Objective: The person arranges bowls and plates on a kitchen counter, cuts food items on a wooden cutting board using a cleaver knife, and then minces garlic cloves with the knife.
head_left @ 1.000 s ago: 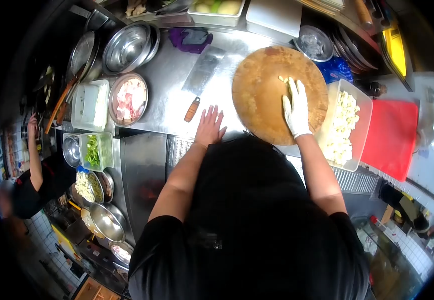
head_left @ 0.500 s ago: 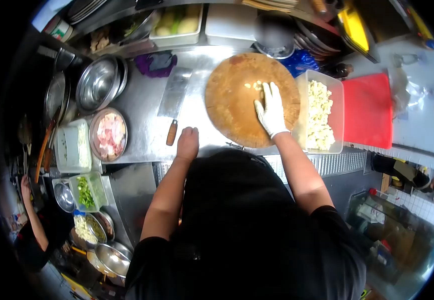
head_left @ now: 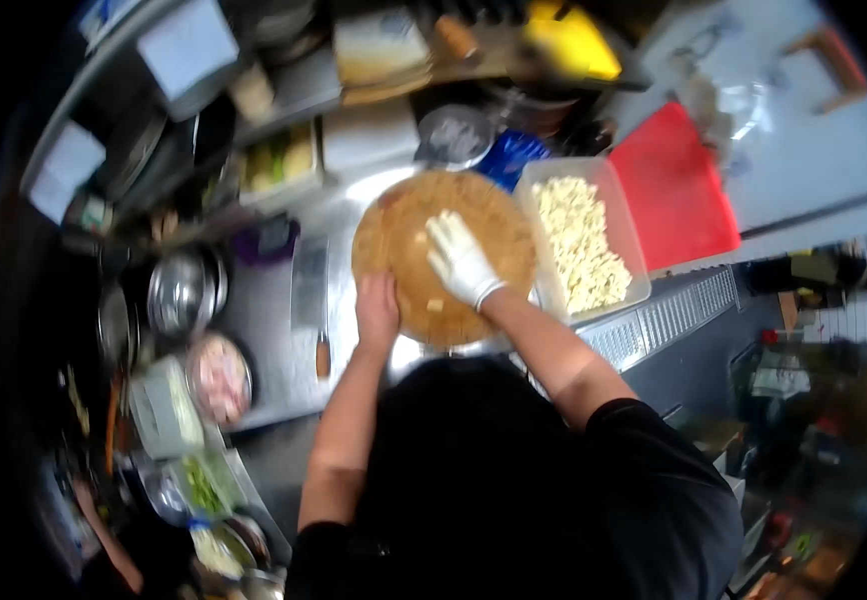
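While your gloved right grip (head_left: 464,265) lies open over the block (head_left: 404,220), setting its edge flat should gather the pale pieces (head_left: 436,304) there cleanly. Your left grip (head_left: 379,308) curls at the block's left edge; what it holds, if anything, I cannot tell.

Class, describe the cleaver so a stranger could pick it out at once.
Find the large round wooden chopping board before the person. Left of it, on the steel counter, lies the cleaver. Its broad rectangular blade and wooden handle set it apart from the round metal bowls farther left.
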Available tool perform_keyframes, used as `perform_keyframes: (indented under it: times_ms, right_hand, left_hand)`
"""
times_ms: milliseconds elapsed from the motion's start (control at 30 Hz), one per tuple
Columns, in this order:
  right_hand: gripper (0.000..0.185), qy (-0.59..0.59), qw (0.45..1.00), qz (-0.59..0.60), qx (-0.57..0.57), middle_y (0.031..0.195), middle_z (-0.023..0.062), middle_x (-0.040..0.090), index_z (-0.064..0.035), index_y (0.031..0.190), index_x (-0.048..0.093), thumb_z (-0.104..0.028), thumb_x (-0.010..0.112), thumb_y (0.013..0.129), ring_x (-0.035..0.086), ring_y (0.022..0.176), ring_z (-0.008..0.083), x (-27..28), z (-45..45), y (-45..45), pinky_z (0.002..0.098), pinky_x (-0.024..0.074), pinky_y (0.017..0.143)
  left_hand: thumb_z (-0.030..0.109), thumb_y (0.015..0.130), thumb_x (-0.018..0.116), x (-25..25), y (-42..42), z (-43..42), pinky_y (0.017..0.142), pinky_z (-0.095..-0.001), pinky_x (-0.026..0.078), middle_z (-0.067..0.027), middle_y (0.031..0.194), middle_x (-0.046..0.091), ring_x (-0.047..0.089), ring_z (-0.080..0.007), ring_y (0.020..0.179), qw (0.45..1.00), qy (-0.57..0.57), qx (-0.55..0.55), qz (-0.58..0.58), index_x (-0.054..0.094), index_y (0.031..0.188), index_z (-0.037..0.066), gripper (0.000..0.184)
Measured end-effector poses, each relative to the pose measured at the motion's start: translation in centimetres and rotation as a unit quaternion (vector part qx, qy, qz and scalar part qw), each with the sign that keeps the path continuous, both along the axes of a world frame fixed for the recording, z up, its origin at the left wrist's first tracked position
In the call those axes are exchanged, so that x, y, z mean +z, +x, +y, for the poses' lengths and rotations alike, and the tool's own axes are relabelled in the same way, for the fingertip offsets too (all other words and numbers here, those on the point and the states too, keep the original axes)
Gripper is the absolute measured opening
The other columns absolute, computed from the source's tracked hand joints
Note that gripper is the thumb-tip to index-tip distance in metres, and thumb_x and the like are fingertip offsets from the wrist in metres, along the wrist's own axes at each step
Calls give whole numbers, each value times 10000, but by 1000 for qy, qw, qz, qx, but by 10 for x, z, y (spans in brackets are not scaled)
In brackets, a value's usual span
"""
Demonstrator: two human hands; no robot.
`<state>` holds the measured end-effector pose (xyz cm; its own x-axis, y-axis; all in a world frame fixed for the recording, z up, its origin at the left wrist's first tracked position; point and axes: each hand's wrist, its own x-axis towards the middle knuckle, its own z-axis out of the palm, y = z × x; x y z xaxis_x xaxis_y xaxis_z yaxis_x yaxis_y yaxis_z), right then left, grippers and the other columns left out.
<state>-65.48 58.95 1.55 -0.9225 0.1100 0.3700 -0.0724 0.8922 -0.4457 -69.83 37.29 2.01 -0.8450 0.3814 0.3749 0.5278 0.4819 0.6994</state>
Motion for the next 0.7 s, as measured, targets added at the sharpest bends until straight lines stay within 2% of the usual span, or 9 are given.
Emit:
perform_keyframes:
  times_ms: [67, 167, 267, 367, 467, 567, 600, 633, 700]
  right_hand:
    - [534, -9, 999, -4, 44, 1494, 296, 491, 14, 1460, 522, -169, 634, 971, 407, 1441, 483, 22, 8, 8, 507, 336, 1231]
    - [569, -78, 997, 21, 1, 1524, 320, 441, 0, 1492, 485, -109, 653, 960, 415, 1421, 501, 23, 8, 13, 492, 369, 1199]
    - [600, -66, 997, 41, -7, 1536, 310, 432, -14, 1505, 474, -131, 679, 953, 404, 1437, 498, 18, 5, 23, 509, 367, 1198]
    - [627, -51, 998, 22, -20, 1548, 308, 419, -24, 1509, 473, -135, 706, 938, 379, 1462, 489, 29, 1, 29, 514, 359, 1204]
    - [514, 0, 995, 77, 61, 1381, 229, 590, -62, 1361, 619, -98, 751, 865, 610, 1204, 428, 52, -11, 44, 473, 526, 1003]
    - [337, 5, 997, 11, 80, 1016, 41, 689, -147, 1193, 700, -116, 746, 861, 658, 899, 292, 50, -30, 63, 415, 567, 764]
    - [308, 14, 996, -7, 88, 986, 47, 685, -148, 1177, 705, -117, 734, 872, 659, 897, 295, 42, -30, 62, 418, 567, 767]
    - [279, 23, 995, -26, 94, 956, 54, 681, -150, 1162, 711, -119, 722, 884, 660, 896, 298, 28, -28, 60, 422, 567, 770]
    - [206, 26, 993, -51, 107, 938, 85, 682, -139, 1125, 724, -109, 672, 928, 660, 899, 305, 20, -27, 48, 430, 565, 772]
  left_hand:
    - [86, 1053, 529, 27, 8, -35, 978, -458, 496, -249, 1117, 645, 606, -419, 1095, 997, -18, 70, -21, 666, 1199, -37, 235]
    - [79, 1037, 540, 5, 20, -92, 975, -468, 500, -246, 1131, 644, 609, -421, 1098, 987, -35, 154, -35, 648, 1219, -38, 242]
    - [71, 1005, 584, -37, 54, -142, 993, -479, 498, -246, 1192, 636, 608, -437, 1103, 987, -90, 106, -77, 643, 1221, -33, 248]
    - [44, 932, 642, -42, 57, -149, 1047, -507, 470, -247, 1304, 614, 579, -454, 1175, 978, -162, 128, 21, 632, 1289, 3, 359]
    - [39, 917, 624, -46, 42, -149, 1037, -495, 474, -251, 1350, 582, 564, -437, 1209, 948, -275, 161, -21, 553, 1433, 30, 521]
    - [39, 909, 610, -49, 11, -143, 1010, -475, 489, -254, 1378, 563, 559, -422, 1227, 902, -369, 153, -161, 479, 1527, 62, 632]
    - [39, 906, 610, -47, 2, -141, 998, -468, 497, -256, 1380, 563, 562, -419, 1225, 881, -397, 143, -216, 456, 1549, 74, 662]
    - [63, 895, 628, -46, -4, -140, 928, -475, 538, -251, 1246, 662, 644, -412, 1109, 880, -418, 136, -180, 425, 1576, 95, 711]
    - [83, 895, 631, -24, -6, -137, 867, -491, 554, -243, 1100, 708, 683, -413, 986, 902, -325, 122, -257, 405, 1587, 97, 728]
